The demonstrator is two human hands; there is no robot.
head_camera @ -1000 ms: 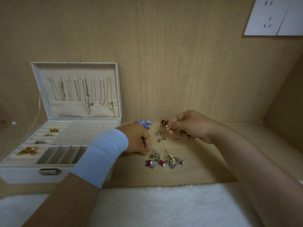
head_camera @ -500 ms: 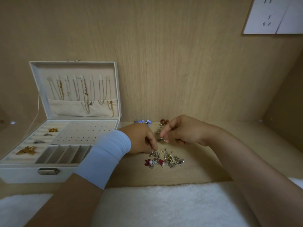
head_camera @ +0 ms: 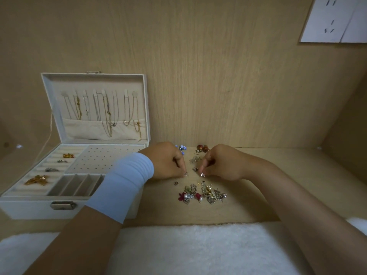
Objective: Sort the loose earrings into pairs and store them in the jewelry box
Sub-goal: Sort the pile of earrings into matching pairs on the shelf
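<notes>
A white jewelry box (head_camera: 29, 209) stands open at the far left of a pale wooden bench (head_camera: 297, 175), its lid upright against the wooden back wall with thin necklaces (head_camera: 107, 112) hanging inside. In its tray, 4 small pieces (head_camera: 36, 180) sit in the ring rolls on the left; a panel of stud holes (head_camera: 103, 159) and 4 narrow slots (head_camera: 77, 184) lie beside them.

Compared with half a second ago, both hands have dropped lower onto the bench and drawn slightly apart, each now pinching its own small piece rather than meeting over 1.

The left hand (head_camera: 168, 161), with a light blue cuff (head_camera: 123, 183) on the wrist, rests just right of the box, its fingertips closed on a tiny silver earring (head_camera: 185, 175) touching the bench. Behind it lies a blue beaded earring (head_camera: 181, 147). Between the hands are a few loose earrings (head_camera: 195, 159). The right hand (head_camera: 224, 163) mirrors the left, fingertips pinched on a second tiny silver earring (head_camera: 202, 174). A red-orange earring (head_camera: 202, 148) sits behind it by the wall.

Just in front of both hands, nearer the viewer, lies the main heap of mixed earrings (head_camera: 202, 192), with dark red flowers, pearls and gold bits. A white fluffy towel (head_camera: 198, 251) covers the near edge. A white wall socket (head_camera: 333, 20) is at upper right.
</notes>
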